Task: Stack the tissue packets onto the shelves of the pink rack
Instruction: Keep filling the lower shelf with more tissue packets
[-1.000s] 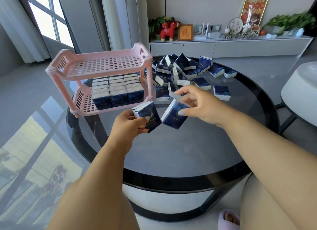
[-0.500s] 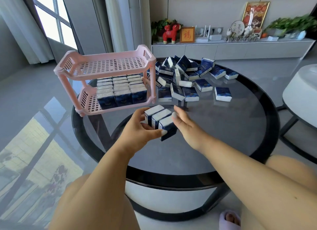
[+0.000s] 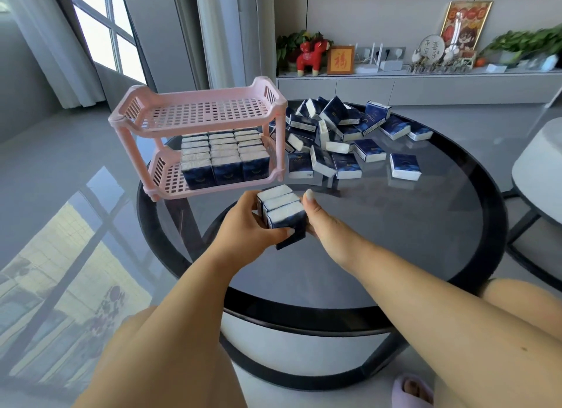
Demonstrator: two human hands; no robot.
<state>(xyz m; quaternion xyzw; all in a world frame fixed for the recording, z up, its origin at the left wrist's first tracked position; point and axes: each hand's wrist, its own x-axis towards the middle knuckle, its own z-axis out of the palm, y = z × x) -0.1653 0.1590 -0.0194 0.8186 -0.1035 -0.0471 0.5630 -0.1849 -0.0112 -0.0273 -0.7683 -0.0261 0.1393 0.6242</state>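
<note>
A row of three dark blue and white tissue packets (image 3: 282, 210) stands upright between my hands, just above the glass table. My left hand (image 3: 243, 225) grips the row from the left, thumb across the nearest packet. My right hand (image 3: 319, 219) presses on the row's right side. The pink two-tier rack (image 3: 194, 134) stands just behind at the left. Its lower shelf holds several packets (image 3: 225, 161) in neat rows; its top shelf (image 3: 206, 112) is bare. A loose pile of more packets (image 3: 343, 137) lies to the right of the rack.
The round dark glass table (image 3: 395, 240) has a black rim. A white stool (image 3: 538, 161) stands at the right edge. A low cabinet with ornaments and plants (image 3: 425, 82) runs along the back wall. My slippered foot (image 3: 413, 389) shows at the bottom.
A second ago each hand held separate packets apart. They came together into one row of three, which now sits squeezed between both hands a little closer to the rack.
</note>
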